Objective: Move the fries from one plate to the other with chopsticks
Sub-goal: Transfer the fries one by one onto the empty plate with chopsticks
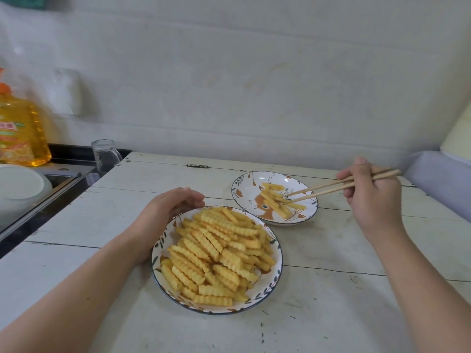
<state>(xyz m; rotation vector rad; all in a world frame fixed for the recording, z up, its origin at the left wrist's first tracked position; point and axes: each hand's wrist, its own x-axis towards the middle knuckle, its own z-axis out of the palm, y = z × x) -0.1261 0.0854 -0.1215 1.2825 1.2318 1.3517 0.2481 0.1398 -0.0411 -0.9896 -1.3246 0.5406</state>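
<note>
Head view cuts off a good deal at the left edge: we see only part of a yellow dish-soap bottle [21, 133] with an orange cap, its label too blurred to read, and part of a round white bowl [21, 189] by a dark sink rim. A small clear glass mug [104, 155] stands behind the table corner. At the far right a pale lilac padded edge [438, 179] runs out of frame, and we cannot tell what it belongs to.

On the white, scuffed plank table [331, 289] sits the near plate [276, 276], round, glazed white with a dark rim and leaf motifs, heaped with crinkle-cut fries [219, 253], golden and ridged. Our left hand [165, 212] rests against its far-left rim, fingers loosely curled around the edge, its palm side hidden from us.

Just beyond and to the right stands the far plate [244, 184], same ware, with an orange animal figure painted on it. A few moved fries [276, 202] lie on it in a loose bunch.

Our right hand [374, 194] has its grip closed around a pair of plain wooden chopsticks [339, 187], thumb on top, fingers curled beneath. The sticks slant down to the left, tips slightly parted above the small bunch; whether the tips touch or pinch a fry we cannot make out.
</note>
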